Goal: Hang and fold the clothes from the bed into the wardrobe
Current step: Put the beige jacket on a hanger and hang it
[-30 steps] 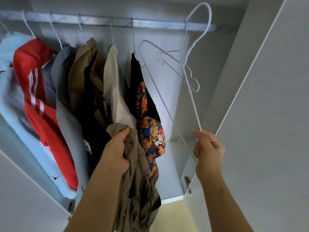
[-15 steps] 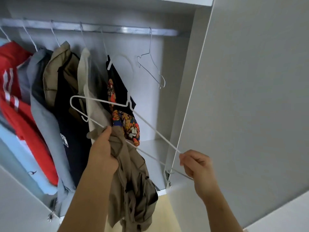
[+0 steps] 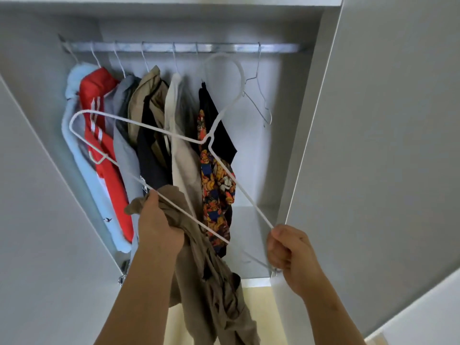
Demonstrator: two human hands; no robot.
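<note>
Ideally, with left fingers (image 3: 151,204) clenching the garment (image 3: 216,295) and right fingers (image 3: 286,235) pinching the hanger (image 3: 174,135), shake the cloth open before threading.

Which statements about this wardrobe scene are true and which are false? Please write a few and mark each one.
1. The left hand grips a crumpled khaki garment. True.
2. The right hand pinches one end of a white wire hanger. True.
3. The white wire hanger hangs on the metal rail. False: it is held in the air, its hook below the rail.
4. The red jacket with white stripes hangs at the right end of the rail. False: it hangs near the left end.
5. An empty grey wire hanger hangs on the rail, right of the clothes. True.
</note>
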